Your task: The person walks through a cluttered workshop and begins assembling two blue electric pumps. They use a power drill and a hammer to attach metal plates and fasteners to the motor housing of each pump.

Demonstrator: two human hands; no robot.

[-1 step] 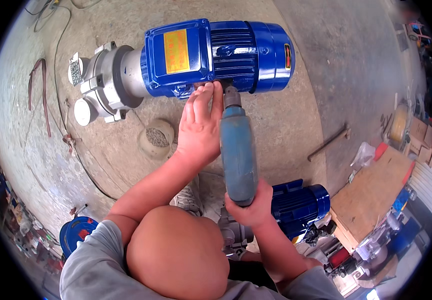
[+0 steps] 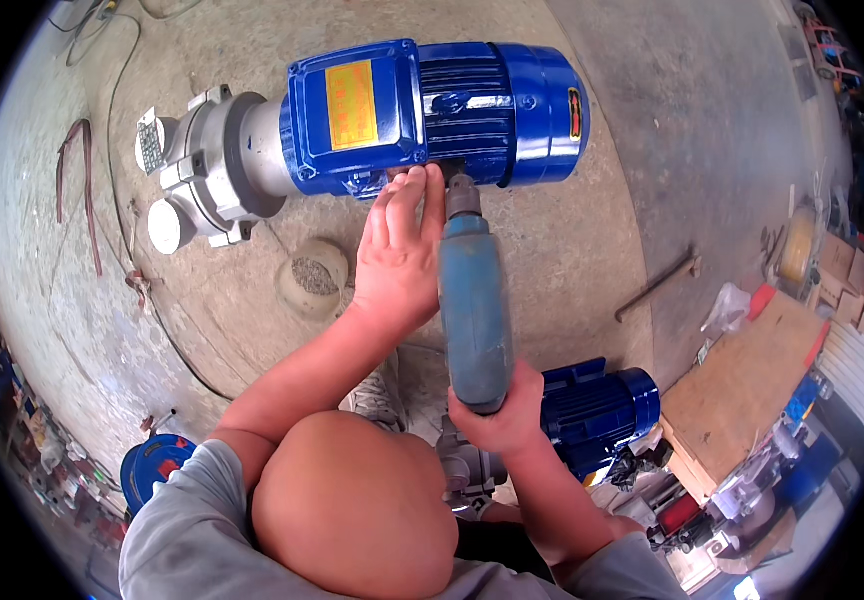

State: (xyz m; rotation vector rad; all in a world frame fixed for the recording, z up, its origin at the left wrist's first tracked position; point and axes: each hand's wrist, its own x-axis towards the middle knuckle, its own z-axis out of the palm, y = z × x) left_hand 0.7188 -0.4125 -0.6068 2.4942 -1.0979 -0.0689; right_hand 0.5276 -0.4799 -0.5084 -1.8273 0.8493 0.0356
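Observation:
A blue electric motor lies at the top middle, its box-shaped cover bearing a yellow label. Grey metal housing is joined to its left end. My right hand is wrapped round the rear of a worn blue power drill. The drill chuck points at the near side of the motor, just right of the cover; the tip contact is in shadow. My left hand reaches out beside the drill, fingers stretched and close together, tips against the motor under the cover's edge. Its thumb is hidden.
Near my right forearm sits a second blue motor. A round container with small grey bits stands left of my left wrist. A hooked bar lies on the floor at right, before a wooden board. A dark cable runs along the left.

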